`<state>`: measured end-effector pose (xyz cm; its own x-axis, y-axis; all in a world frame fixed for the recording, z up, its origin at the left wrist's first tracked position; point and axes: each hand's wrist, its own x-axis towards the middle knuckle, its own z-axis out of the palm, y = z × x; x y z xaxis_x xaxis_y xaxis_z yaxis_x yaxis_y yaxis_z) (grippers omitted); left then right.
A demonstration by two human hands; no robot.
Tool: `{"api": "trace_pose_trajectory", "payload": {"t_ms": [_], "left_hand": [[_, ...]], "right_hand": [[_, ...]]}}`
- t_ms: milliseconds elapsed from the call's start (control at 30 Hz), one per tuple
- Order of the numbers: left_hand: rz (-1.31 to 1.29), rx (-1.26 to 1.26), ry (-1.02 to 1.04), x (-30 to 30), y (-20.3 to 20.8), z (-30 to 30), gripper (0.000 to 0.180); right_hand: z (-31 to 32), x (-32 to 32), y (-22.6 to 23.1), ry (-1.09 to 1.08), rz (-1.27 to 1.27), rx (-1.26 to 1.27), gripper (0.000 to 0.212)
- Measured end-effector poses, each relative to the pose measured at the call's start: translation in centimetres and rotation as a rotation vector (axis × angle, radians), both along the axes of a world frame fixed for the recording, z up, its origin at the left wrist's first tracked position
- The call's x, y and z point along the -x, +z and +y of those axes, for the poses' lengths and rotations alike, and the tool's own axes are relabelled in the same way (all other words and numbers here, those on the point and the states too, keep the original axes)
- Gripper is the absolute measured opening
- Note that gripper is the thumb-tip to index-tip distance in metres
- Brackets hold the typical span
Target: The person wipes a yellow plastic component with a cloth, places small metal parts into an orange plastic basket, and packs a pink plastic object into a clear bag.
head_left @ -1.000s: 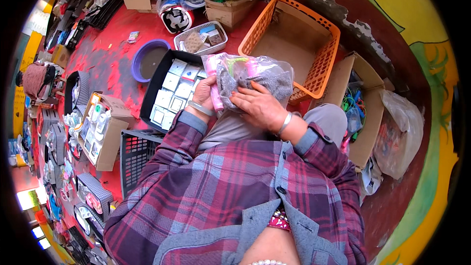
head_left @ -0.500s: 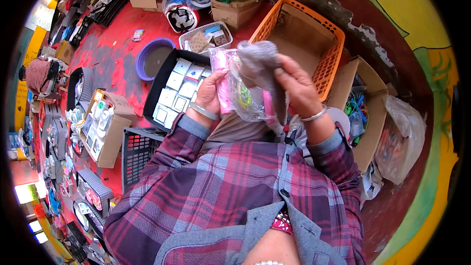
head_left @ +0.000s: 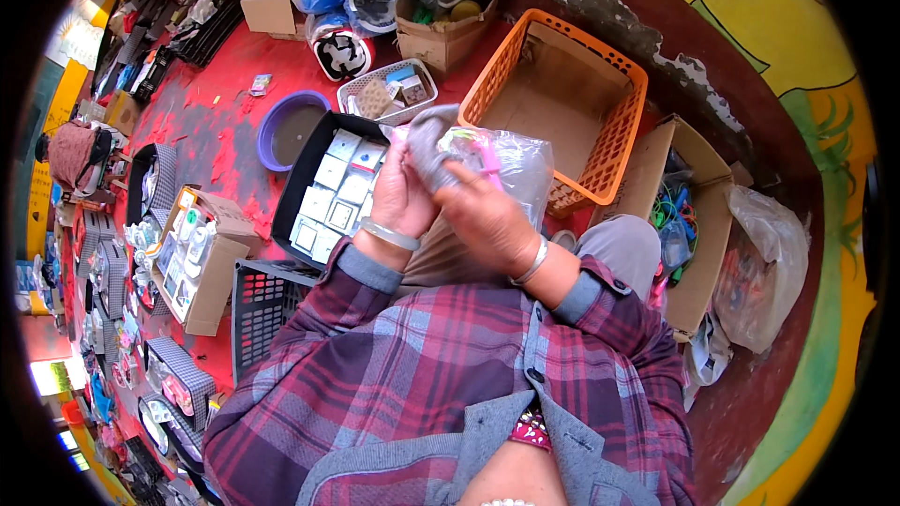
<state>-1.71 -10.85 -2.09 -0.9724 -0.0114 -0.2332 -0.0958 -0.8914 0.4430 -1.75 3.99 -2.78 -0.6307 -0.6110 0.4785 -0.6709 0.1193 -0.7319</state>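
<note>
A clear plastic bag [head_left: 525,164] is gripped along its left edge by my left hand [head_left: 401,199]. Pink handle-like pieces show inside it, and it looks like a bagged skipping rope. My right hand [head_left: 489,225] is closed on a grey cloth [head_left: 431,142], pressed against the bag's left end beside my left fingers. Both hands are close together above my lap. The cloth and right fingers hide part of the bag.
Beyond the bag stands an orange plastic basket [head_left: 600,189] lined with cardboard. Left of my hands is a black bin [head_left: 298,167] of small white boxes, with a purple basin [head_left: 272,131] behind it. A cardboard box [head_left: 705,276] of coloured cords sits right.
My right hand has moved left and down with the cloth, from above the bag to my left fingers. The bag has turned, with its clear end now pointing right.
</note>
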Motion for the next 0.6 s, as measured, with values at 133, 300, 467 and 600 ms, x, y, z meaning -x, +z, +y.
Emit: {"api": "trace_pose_trajectory", "payload": {"t_ms": [133,300,467,600], "left_hand": [[-0.151,0.159,-0.061,-0.6,-0.8,-2.1,0.056],[0.168,0.457,-0.015,-0.3,-3.3,-2.6,0.073],[0.522,0.461,-0.318,-0.6,0.0,-2.4,0.093],[0.512,0.484,-0.426,0.6,0.6,-1.8,0.071]], "right_hand": [[2.2,2.7,2.4,-0.180,-0.719,0.577,0.021],[6.0,5.1,1.6,-0.090,-1.181,0.956,0.021],[6.1,4.6,2.7,-0.022,-1.311,0.932,0.022],[5.6,5.6,1.0,-0.128,-1.249,0.783,0.021]]}}
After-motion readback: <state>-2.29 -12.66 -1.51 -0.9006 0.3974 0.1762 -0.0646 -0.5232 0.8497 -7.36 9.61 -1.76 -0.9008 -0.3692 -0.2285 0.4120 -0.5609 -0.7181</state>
